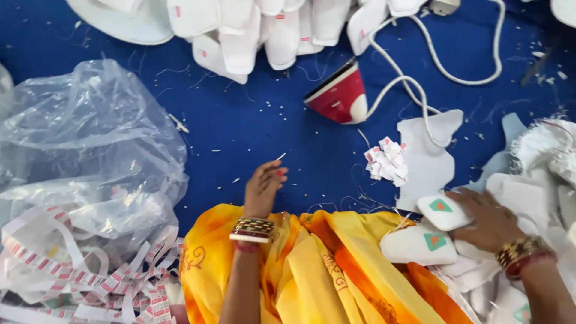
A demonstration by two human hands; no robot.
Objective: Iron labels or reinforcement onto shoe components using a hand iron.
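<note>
Your right hand point(489, 219) lies flat and open on a white pad point(444, 211) to hold it; your left hand point(263, 187) pinches a thin needle point(281, 156)

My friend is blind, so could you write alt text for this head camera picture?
A person's right hand rests on a white pad with a green label, while the left hand pinches a small white scrap above a blue cloth. A red iron, clear plastic bag and printed strips lie around.
</note>
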